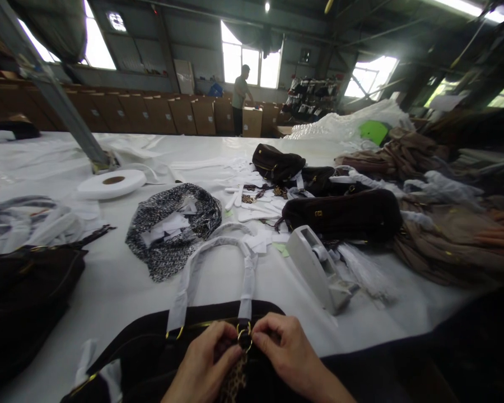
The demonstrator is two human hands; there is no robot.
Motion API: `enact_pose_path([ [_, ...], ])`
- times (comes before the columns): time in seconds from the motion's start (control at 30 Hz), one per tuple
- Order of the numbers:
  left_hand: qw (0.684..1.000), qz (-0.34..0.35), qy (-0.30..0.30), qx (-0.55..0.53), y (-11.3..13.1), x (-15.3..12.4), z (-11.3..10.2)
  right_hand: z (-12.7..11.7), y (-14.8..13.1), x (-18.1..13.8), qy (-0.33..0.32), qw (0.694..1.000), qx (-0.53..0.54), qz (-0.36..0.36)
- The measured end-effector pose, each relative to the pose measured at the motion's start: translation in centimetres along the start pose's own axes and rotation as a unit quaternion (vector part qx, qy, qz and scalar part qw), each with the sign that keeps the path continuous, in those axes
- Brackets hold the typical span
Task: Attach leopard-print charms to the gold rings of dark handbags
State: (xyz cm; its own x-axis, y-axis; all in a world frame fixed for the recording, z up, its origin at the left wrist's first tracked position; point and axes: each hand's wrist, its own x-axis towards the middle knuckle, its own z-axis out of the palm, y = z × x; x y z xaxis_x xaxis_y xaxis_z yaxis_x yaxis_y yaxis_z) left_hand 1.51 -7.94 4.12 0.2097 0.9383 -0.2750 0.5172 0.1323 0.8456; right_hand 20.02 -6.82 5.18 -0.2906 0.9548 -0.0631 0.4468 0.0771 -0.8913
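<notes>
A dark handbag (138, 341) with a gold zip lies in front of me. Its handles (247, 285), wrapped in white paper, stand up from gold rings. Both hands meet at a gold ring (244, 339) below the right end of the front handle. My left hand (208, 361) pinches at the ring's left side, thumb and fingertips together. From the right, my right hand (289, 347) is closed with thumb and forefinger on the same ring. A leopard-print strip (235, 380) hangs below the ring, partly behind my left hand.
A grey tape dispenser (308, 260) stands to the right, near dark bags (344, 215) and brown cloth bags (441, 240). Leftward lie a black-and-white woven bag (147, 210), a white roll (94, 187) and another dark bag (29, 302). A metal post (63, 95) rises behind; a person (239, 98) stands by cartons (170, 115).
</notes>
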Motion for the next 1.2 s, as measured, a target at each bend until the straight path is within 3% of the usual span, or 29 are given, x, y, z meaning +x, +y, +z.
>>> enact_pose_path([
  [0.2, 0.998, 0.009, -0.036, -0.044, -0.4, 0.4, -1.0, 0.6, 0.6, -1.0, 0.004, 0.983, -0.164, -0.082],
  [0.37, 0.997, 0.013, -0.048, -0.064, -0.9, 0.8, -1.2, 1.6, 0.2, -0.7, 0.019, 0.937, -0.339, -0.088],
  [0.5, 0.997, 0.017, -0.045, -0.063, -1.1, 1.0, -1.3, 1.9, -0.2, -0.1, -0.013, 0.907, -0.411, -0.094],
  [0.9, 0.995, 0.010, -0.058, -0.078, -1.4, 1.8, -1.5, 2.1, 0.0, -0.1, -0.023, 0.917, -0.394, -0.060],
  [1.2, 0.994, 0.019, -0.049, -0.100, -1.2, 1.6, -1.5, 2.6, -0.3, 0.4, -0.020, 0.929, -0.358, -0.087],
])
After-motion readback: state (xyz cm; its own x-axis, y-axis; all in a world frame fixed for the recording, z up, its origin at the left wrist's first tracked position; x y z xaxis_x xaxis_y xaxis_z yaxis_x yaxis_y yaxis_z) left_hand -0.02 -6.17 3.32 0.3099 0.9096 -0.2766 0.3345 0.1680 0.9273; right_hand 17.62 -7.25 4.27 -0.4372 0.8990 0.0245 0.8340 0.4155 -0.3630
